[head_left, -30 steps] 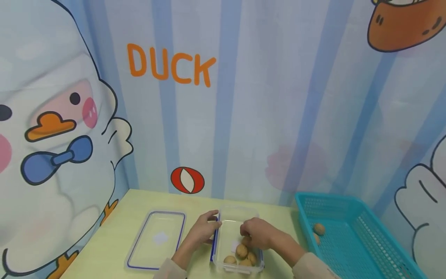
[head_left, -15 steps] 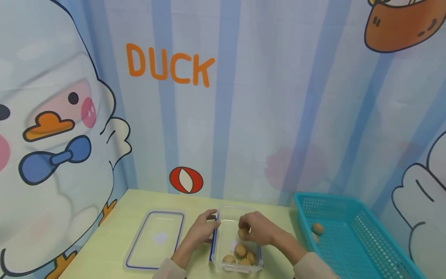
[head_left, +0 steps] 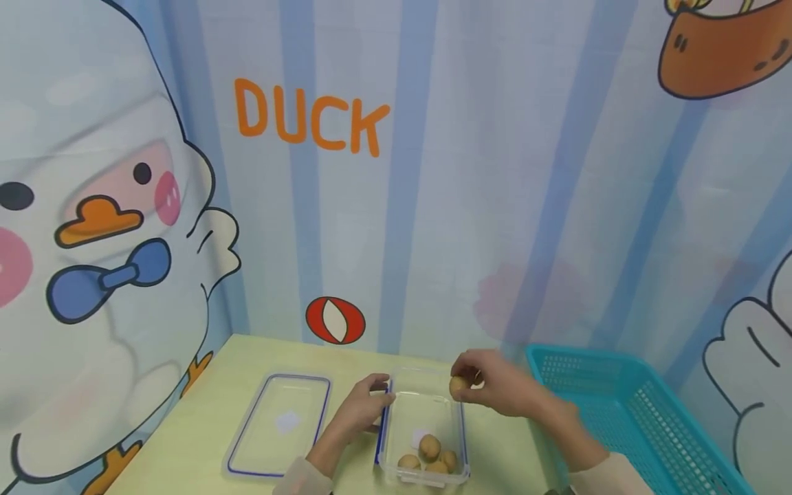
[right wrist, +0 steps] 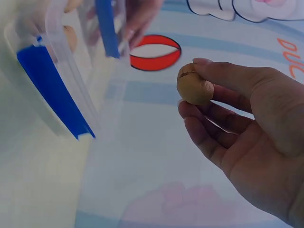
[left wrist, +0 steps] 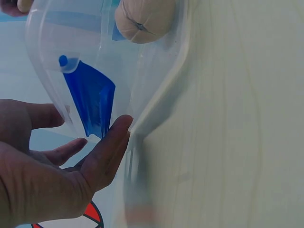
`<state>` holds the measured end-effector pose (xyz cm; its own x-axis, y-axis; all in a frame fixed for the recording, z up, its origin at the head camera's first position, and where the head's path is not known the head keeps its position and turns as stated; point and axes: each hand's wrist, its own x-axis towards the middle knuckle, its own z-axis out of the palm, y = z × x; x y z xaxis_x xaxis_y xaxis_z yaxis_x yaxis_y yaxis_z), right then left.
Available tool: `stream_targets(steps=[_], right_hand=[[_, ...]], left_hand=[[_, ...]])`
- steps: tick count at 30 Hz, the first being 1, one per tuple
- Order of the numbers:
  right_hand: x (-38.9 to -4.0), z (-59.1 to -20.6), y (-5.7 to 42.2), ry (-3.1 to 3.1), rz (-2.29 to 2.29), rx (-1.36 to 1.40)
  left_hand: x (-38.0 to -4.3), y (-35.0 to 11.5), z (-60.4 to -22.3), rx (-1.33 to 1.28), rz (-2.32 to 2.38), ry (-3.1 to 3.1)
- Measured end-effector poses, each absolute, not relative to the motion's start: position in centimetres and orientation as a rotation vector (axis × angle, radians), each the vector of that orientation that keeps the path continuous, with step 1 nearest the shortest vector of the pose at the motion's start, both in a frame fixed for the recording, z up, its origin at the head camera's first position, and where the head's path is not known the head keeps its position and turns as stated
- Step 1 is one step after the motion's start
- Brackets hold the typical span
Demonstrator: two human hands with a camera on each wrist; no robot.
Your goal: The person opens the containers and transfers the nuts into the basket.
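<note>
In the head view, my right hand (head_left: 501, 385) pinches a walnut (head_left: 458, 388) between thumb and fingertips, beside the far right part of a clear plastic food container (head_left: 465, 440). The right wrist view shows this walnut (right wrist: 195, 85) held off the fingertips, its seam visible. My left hand (head_left: 359, 410) holds the container's left side, thumb at the rim and fingers along the outer wall. In the left wrist view, the fingers (left wrist: 111, 152) lie by a blue side latch (left wrist: 95, 97). Several walnuts (head_left: 430, 447) sit at the container's near end.
A clear lid with a blue seal (head_left: 272, 440) lies flat on the table at the left. To the right stands a turquoise plastic basket (head_left: 650, 426), its left wall partly covered by my right forearm. A printed curtain (head_left: 458, 206) hangs behind the table.
My right hand has lifted the walnut up and to the right, from inside the container to beside its rim. My left hand keeps its place. The forearm now covers where walnuts showed in the basket.
</note>
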<state>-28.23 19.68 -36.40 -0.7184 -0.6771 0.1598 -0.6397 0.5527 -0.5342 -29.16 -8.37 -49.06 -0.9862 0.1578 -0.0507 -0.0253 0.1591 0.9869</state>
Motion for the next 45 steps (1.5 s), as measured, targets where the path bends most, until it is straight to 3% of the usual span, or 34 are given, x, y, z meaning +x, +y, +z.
stream_targets(steps=[8, 23, 31, 45], right_hand=[[-28.4, -34.9, 25.2, 2.912, -0.891, -0.893], [-30.0, -37.8, 33.9, 3.099, -0.982, -0.549], [-31.3, -41.0, 36.3, 3.136, -0.899, -0.325], [-32.2, -44.4, 36.6, 3.067, -0.88, -0.302]], left_hand=[[-29.1, -8.4, -49.1, 0.127, 1.939, 2.264], [-29.5, -8.7, -49.5, 0.134, 1.953, 2.242], [-29.5, -8.5, -49.4, 0.149, 1.96, 2.237], [-29.4, -8.2, -49.1, 0.116, 1.954, 2.227]])
